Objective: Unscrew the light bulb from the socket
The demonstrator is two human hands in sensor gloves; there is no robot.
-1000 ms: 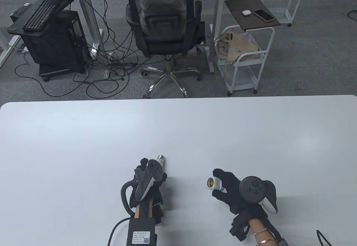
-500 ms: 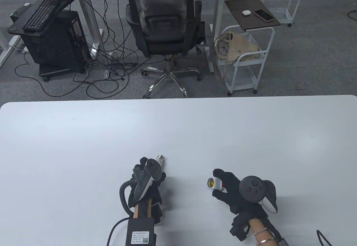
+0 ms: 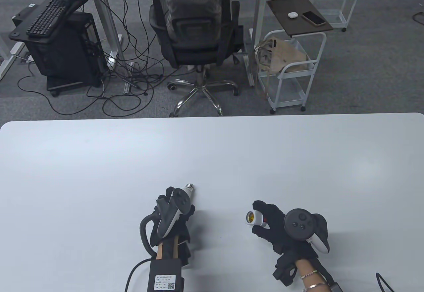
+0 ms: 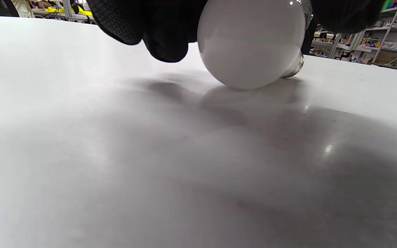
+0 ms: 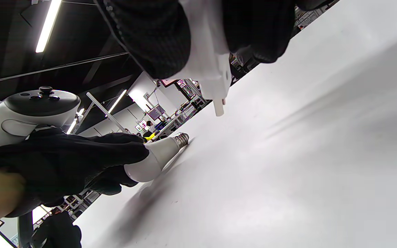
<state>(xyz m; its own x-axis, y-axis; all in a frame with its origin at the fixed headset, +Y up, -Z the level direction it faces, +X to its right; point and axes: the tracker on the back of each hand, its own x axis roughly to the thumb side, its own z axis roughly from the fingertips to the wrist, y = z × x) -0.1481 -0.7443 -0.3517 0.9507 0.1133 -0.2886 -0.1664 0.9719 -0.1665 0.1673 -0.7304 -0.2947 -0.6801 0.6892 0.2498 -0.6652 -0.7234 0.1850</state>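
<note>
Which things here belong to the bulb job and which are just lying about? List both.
Job:
light bulb, held by left hand, resting on table
socket, held by right hand

Lying about:
office chair
keyboard
phone
bag

Quick count: one light bulb [image 3: 189, 187], one socket [image 3: 254, 218], and two gloved hands, left hand [image 3: 172, 219] and right hand [image 3: 275, 225], each with one tracker strapped on, so two trackers. Behind the one white table [image 3: 99, 159] there's one office chair [image 3: 193, 30], one keyboard [image 3: 44, 17] and two white carts. The nearer cart [image 3: 291, 70] has one phone [image 3: 313, 18] and one earbud case [image 3: 292, 15] on top.
</note>
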